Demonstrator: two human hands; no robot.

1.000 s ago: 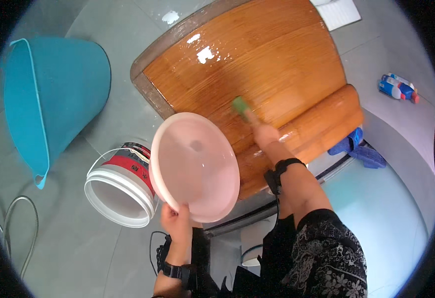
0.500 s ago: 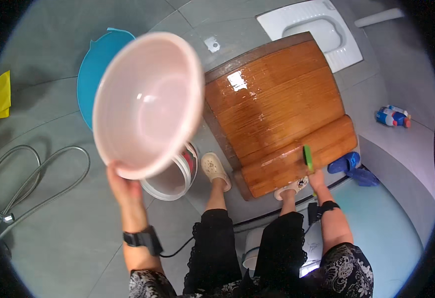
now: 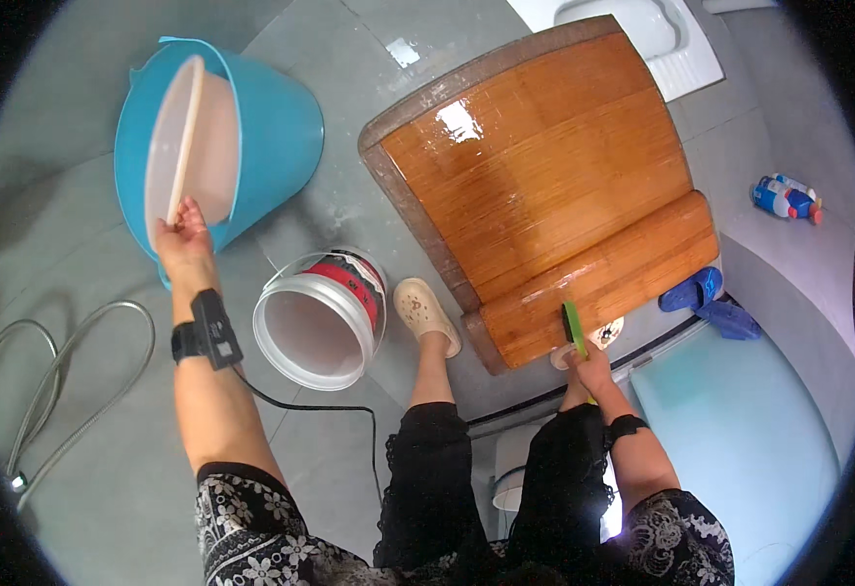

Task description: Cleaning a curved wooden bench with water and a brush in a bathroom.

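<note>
Floor (image 3: 125, 513): we stand on grey tiles, with a bright patch of light near the top.
Mat (image 3: 554, 146): wooden and orange-brown, edged in a dark border, it lies in front of us; a thick fold runs along its near side, and a white glare shines on its upper left.
Tub (image 3: 281, 127): blue and deep, it is at our upper left.
Toilet (image 3: 699, 66): white, it sits by the mat's far right corner.
Basin (image 3: 214, 146): pale pink, it tilts on edge inside the tub's mouth.
Bucket (image 3: 351, 278): white with a red label, it stands between tub and mat; we cannot tell what it holds.
Hose (image 3: 151, 342): silver, it loops on the left.
Clogs (image 3: 423, 308): cream, we wear them at the mat's near side.
Slippers (image 3: 686, 293): blue, just beside the fold's right end.
Left hand (image 3: 191, 239): our fingers pinch the basin's lower rim.
Right hand (image 3: 591, 369): our fingers wrap the handle of a brush (image 3: 573, 324).
Brush: green, its dark-bristled head near the fold.
</note>
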